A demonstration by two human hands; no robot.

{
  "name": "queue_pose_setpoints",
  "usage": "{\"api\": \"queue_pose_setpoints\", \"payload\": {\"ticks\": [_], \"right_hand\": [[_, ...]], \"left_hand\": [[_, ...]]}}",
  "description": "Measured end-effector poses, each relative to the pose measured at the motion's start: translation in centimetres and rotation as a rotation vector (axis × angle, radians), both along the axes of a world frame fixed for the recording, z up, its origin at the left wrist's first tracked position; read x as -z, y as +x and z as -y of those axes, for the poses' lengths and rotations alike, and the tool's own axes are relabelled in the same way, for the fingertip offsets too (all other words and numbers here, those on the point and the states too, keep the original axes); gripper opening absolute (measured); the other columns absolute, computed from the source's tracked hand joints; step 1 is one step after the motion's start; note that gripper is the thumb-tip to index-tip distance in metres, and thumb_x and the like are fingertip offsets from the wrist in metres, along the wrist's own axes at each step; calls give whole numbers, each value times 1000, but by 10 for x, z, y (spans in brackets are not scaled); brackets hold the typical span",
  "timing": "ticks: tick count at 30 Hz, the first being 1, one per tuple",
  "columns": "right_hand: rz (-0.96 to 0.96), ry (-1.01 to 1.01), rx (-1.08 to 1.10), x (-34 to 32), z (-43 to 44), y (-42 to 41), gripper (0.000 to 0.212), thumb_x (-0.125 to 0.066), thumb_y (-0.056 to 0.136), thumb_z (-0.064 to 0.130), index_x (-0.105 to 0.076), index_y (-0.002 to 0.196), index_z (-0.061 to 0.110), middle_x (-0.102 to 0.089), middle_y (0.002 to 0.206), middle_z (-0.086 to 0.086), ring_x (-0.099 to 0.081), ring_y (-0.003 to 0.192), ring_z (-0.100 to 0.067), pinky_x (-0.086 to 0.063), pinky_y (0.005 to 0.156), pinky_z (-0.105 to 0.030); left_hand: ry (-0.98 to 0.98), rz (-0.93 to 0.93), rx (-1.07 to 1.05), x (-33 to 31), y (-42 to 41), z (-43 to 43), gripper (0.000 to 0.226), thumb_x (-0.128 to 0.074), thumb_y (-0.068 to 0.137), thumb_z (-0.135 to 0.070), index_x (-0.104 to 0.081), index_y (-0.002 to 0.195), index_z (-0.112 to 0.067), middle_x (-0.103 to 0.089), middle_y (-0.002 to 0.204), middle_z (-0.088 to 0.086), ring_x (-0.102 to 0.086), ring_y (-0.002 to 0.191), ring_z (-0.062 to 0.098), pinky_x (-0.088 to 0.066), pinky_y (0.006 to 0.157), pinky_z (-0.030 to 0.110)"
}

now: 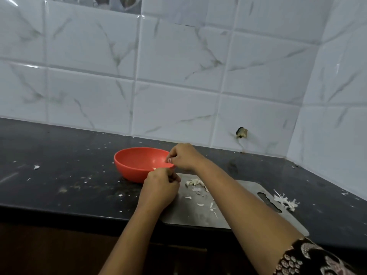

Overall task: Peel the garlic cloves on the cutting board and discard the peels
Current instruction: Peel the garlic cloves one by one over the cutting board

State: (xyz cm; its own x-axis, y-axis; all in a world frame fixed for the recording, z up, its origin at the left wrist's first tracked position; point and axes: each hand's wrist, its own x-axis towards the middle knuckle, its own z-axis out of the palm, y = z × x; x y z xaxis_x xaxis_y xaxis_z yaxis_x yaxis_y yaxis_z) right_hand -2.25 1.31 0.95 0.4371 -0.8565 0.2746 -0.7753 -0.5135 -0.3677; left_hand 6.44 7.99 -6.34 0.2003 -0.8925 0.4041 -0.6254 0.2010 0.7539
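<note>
Garlic clove, only a pale speck, looks pinched in your left hand at the near rim of the red bowl. Your right hand is curled in a tight pinch just above it, contents too small to tell. Expect the clove to be light, firm and slick once bare, its skin papery and clingy. Hold the body and nip the skin at the tip. Loose peels lie on the cutting board.

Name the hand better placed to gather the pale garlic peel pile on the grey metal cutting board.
Left, likely. The left hand sits beside the garlic peel pile at the metal cutting board's left edge; the right hand is farther back at the red bowl's rim, pinching something pale.
</note>
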Motion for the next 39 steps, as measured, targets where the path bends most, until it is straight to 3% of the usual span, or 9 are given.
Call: {"api": "queue_pose_setpoints", "payload": {"ticks": [4,7,12,14,17,25,32,35,39], "right_hand": [[342,-95,20,-3,-6,-21,9,-66,88,12,-74,85,8,-67,76,4,-57,70,-2,-41,64,-11],[413,-102,88,7,-7,-44,9,-64,90,15,-71,84,14,-61,72,7,-53,66,0,-37,56,-8],[146,-77,70,37,-15,-69,24,-57,90,6,-75,91,22,-72,91,4,-64,81,-9,-53,79,-27],[26,-73,49,47,-17,-70,29,-54,90,8,-75,98,27,-71,95,6,-64,83,-9,-53,84,-31],[-169,-110,36,57,-18,-68,41,-51,89,13,-69,112,41,-67,111,-2,-61,104,-19,-49,92,-31],[-228,-268,3,55,-24,-72,16,-55,95,21,-66,104,28,-68,106,7,-55,105,-18,-44,91,-34],[154,-297,6,59,-31,-79,8,-59,94,19,-64,95,25,-68,87,8,-61,86,-13,-50,78,-34],[363,-258,-46,62,-42,-80,9,-65,90,17,-69,92,24,-69,79,10,-64,76,-5,-52,72,-27],[522,-229,-36,66,-54,-81,15,-68,87,11,-71,86,25,-71,74,7,-65,71,-4,-51,65,-17]], "left_hand": [[21,-3,-2,2,0,3,25,-60,78,-11,-62,64,-32,-73,82,-4,-67,88,15,-52,85,34],[23,-5,-11,3,0,3,25,-59,78,-11,-61,65,-33,-73,82,-3,-67,86,14,-53,85,34],[23,25,-27,1,-1,1,23,-58,79,-10,-65,70,-30,-72,85,-4,-66,87,15,-52,84,32],[16,44,-42,1,-1,1,20,-59,79,-11,-67,73,-29,-72,86,-3,-66,87,15,-52,83,32],[8,55,-46,2,-1,1,17,-61,80,-12,-68,75,-28,-72,86,-2,-66,87,16,-52,83,33],[-4,70,-29,5,-1,4,12,-61,86,-20,-68,82,-29,-73,86,-3,-66,88,15,-52,85,36],[-103,105,39,5,-3,4,9,-66,87,-31,-70,94,-27,-72,89,-7,-65,88,12,-51,82,32],[-166,113,145,5,-4,3,11,-64,89,-36,-70,94,-29,-71,84,-11,-64,78,5,-52,77,31],[-195,105,280,2,-5,2,10,-62,91,-27,-71,90,-25,-70,79,-12,-56,60,-2,-51,66,27]]}}
